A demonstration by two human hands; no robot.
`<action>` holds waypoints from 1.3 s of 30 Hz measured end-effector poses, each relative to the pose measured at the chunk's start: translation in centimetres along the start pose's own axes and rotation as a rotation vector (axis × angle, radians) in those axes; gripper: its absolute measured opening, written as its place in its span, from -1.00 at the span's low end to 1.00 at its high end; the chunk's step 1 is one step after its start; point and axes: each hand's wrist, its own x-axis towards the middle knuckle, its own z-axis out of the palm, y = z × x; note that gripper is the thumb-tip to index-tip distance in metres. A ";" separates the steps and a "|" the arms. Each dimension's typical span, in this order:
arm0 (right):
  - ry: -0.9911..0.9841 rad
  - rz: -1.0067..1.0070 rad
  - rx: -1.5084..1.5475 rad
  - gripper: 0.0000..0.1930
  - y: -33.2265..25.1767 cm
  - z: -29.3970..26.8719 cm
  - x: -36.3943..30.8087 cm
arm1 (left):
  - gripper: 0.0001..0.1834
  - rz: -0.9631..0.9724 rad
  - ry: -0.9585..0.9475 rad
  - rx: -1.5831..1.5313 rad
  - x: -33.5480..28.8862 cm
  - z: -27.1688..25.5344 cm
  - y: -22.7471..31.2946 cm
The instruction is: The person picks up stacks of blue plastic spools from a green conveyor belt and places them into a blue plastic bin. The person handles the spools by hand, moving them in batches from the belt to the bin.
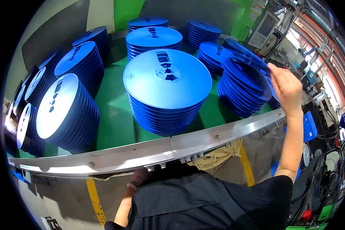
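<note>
My right hand (285, 88) is raised at the right, its fingers pinched on the rim of a tilted blue reel flange (249, 56). That disc is slanted above a stack of blue reel flanges (243, 94), whose upper discs lean unevenly. My left hand (139, 178), in a dark reddish knitted glove, is low by the table's front edge. Its fingers are hidden beside my dark shirt. In the middle stands a tall stack of blue flanges (149, 86) with cut-out slots around the hub hole.
More blue stacks (67, 111) stand on the left of the green table (113, 92), with others (154, 37) behind. A metal rail (134, 153) edges the table in front. A control panel (263, 28) is at the back right. Cables and machinery (326, 168) crowd the right.
</note>
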 end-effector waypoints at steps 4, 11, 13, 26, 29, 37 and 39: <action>0.061 0.152 0.084 -0.78 1.5 0.0 2.5 | -0.57 0.026 -0.014 0.007 -0.3 0.1 -0.1; -0.045 -0.120 0.061 -0.82 4.3 8.0 9.1 | -0.58 0.065 -0.038 0.034 -0.6 -0.3 0.0; -0.137 -0.163 0.060 -0.83 5.0 10.5 9.9 | -0.56 0.061 -0.025 0.138 -0.5 2.4 -1.7; -0.467 -0.226 0.129 -0.76 3.6 15.6 9.4 | -0.53 0.029 0.019 0.040 -1.8 1.6 -1.9; -0.661 -0.063 0.217 -0.74 4.0 16.1 9.1 | -0.53 -0.018 -0.050 -0.003 -2.3 -0.3 -0.7; -0.497 0.347 0.574 -0.63 0.6 6.5 7.9 | -0.57 0.077 0.155 -0.087 -1.6 1.3 -2.4; -0.435 0.180 0.500 -0.54 -1.2 4.3 5.5 | -0.59 0.100 0.066 0.137 -1.4 -0.2 -1.3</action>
